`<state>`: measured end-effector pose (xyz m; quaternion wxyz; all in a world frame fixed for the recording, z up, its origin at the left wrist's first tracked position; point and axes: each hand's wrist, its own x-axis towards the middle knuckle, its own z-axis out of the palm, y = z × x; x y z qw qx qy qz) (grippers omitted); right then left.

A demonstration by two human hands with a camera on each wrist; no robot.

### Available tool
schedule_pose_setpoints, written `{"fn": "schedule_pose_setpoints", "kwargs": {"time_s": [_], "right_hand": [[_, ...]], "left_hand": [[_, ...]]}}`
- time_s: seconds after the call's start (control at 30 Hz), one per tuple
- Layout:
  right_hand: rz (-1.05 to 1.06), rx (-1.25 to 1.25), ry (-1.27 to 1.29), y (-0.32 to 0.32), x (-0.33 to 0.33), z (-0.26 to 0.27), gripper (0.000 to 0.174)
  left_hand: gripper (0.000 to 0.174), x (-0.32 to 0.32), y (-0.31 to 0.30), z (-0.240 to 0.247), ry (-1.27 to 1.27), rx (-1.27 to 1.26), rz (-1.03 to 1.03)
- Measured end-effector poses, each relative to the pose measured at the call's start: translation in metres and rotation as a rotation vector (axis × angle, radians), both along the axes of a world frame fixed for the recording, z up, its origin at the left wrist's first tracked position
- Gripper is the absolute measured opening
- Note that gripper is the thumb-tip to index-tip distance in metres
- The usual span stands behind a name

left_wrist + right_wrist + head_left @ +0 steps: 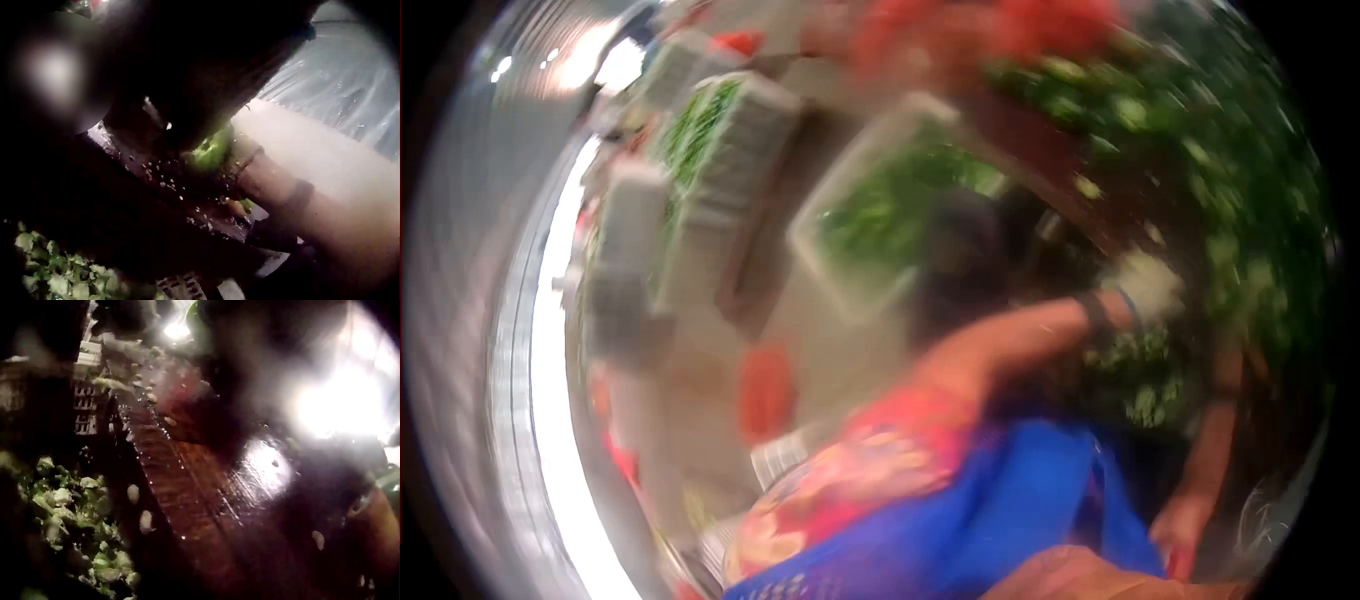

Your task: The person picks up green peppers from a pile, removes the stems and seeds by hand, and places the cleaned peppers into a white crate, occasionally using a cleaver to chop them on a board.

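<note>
My left hand (1150, 285), in a pale glove with dark bands at its wrist, reaches over the wet brown wooden board (1050, 160). It is blurred, and I cannot tell what its fingers hold. The right forearm (1205, 450) rises at the far right to a dark band; the hand beyond sinks into shadow. In the left wrist view, a banded forearm (281, 187) ends right beside a shiny green vegetable (212, 150) over the wet board. Chopped pale-green pieces (81, 519) lie below the board's edge in the right wrist view, with pale bits (145, 522) near them.
A white crate (805, 235) of green vegetables stands beyond the left arm. Another pale box (750, 130) of greens is farther back. A heap of green vegetables (1240, 200) fills the upper right, with red ones (1040, 30) behind. The blue apron (1020, 500) covers the lower middle.
</note>
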<state>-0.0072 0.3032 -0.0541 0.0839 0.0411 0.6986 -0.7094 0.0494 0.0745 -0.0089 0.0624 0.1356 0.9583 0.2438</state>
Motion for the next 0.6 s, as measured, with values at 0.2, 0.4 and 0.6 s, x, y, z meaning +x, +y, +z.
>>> {"fn": "schedule_pose_setpoints", "kwargs": {"time_s": [0.2,0.4,0.6], "right_hand": [[-0.210,-0.389,-0.194,0.006,-0.021,0.027,0.049],[-0.260,-0.603,-0.305,0.013,-0.024,0.040,0.038],[-0.155,-0.470,-0.027,0.010,-0.004,0.050,0.044]], "left_hand": [[0.037,-0.016,-0.002,0.038,-0.238,-0.218,0.096],[0.019,-0.058,0.024,0.036,0.075,-0.002,0.067],[0.010,-0.104,0.075,-0.002,0.508,-0.285,-0.095]]}}
